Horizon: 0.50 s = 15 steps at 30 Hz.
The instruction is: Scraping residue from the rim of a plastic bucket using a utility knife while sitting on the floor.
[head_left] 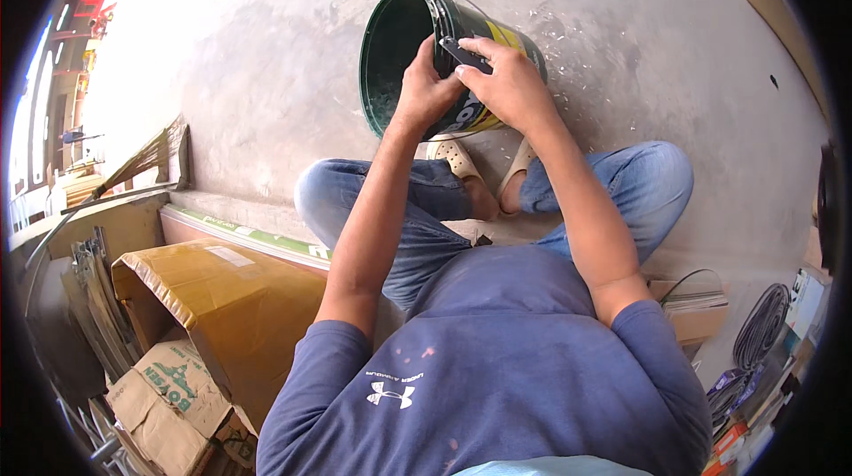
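Note:
A dark green bucket (382, 77) lies tilted on its side on the floor ahead of my feet, its mouth facing left. It has a wire handle and a yellow and white label. My left hand (428, 94) grips the bucket's rim, fingers curled at the edge and thumb toward the other hand. In my right hand (508, 84) is a black utility knife (467, 55), held against the outside of the rim. Its tip is too small to make out. The two hands nearly touch.
Pale shavings (568, 32) are scattered on the concrete floor right of the bucket. Cardboard boxes (226, 290) stand at my left, with a broom (151, 157) beyond them. Near my right side lie a box of papers (697, 307) and a coiled black strap (759, 325).

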Available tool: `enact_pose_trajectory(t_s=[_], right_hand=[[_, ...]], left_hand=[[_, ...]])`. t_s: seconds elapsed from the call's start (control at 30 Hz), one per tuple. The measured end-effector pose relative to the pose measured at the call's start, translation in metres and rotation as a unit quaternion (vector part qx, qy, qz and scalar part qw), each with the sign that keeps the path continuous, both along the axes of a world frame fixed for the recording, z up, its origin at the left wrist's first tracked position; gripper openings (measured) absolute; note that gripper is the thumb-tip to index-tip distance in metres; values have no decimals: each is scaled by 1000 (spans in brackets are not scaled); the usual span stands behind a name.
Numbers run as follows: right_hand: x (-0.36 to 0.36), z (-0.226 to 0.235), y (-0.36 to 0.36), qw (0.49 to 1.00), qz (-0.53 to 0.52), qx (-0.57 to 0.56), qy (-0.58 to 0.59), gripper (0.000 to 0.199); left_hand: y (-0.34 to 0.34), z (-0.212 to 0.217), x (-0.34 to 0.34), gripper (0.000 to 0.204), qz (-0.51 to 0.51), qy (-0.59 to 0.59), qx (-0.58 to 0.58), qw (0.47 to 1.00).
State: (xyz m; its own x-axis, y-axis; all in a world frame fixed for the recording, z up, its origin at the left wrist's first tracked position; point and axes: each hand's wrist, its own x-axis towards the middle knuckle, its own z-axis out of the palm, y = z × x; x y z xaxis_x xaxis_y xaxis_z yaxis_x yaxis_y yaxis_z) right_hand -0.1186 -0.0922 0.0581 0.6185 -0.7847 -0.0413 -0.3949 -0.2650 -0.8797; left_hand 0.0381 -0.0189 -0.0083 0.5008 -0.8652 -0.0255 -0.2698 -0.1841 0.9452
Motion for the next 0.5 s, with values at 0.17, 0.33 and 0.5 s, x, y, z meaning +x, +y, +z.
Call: enact_pose_trajectory(t_s=[0.17, 0.33, 0.5], right_hand=[[-12, -3, 5, 999, -13, 18, 24, 44], [0, -8, -15, 998, -48, -40, -18, 43], [-6, -4, 7, 1000, -26, 15, -5, 42]], left_hand=[[-2, 27, -15, 62, -45, -78, 46, 995], [-2, 26, -29, 64, -48, -89, 46, 994], [-5, 18, -19, 62, -10, -72, 29, 997]])
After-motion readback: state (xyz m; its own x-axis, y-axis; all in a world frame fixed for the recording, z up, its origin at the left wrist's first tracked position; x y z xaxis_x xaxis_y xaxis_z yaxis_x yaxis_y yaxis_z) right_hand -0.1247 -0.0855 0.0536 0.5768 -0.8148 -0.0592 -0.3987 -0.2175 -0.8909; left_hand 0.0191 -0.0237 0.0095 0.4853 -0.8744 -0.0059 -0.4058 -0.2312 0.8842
